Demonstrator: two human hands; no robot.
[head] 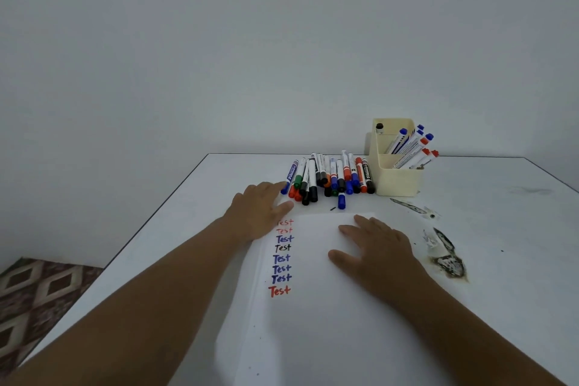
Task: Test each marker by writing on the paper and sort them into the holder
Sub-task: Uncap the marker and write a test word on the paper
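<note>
A white sheet of paper (313, 307) lies on the table with a column of "Test" words in red, blue and black down its left side. Beyond it lies a pile of markers (329, 175) with blue, red, green, black and orange caps. A cream holder (396, 180) stands to the right of the pile, with several blue- and red-capped markers in it. My left hand (258, 210) lies flat at the paper's top left corner, fingertips touching a blue marker (289, 177) at the pile's left edge. My right hand (376, 249) rests flat on the paper, holding nothing.
The white table (517, 229) has dark ink stains (448, 257) right of the paper and a smaller one (410, 205) in front of the holder. A lone blue marker (341, 200) lies near the paper's top edge. A patterned floor (37, 301) shows at lower left.
</note>
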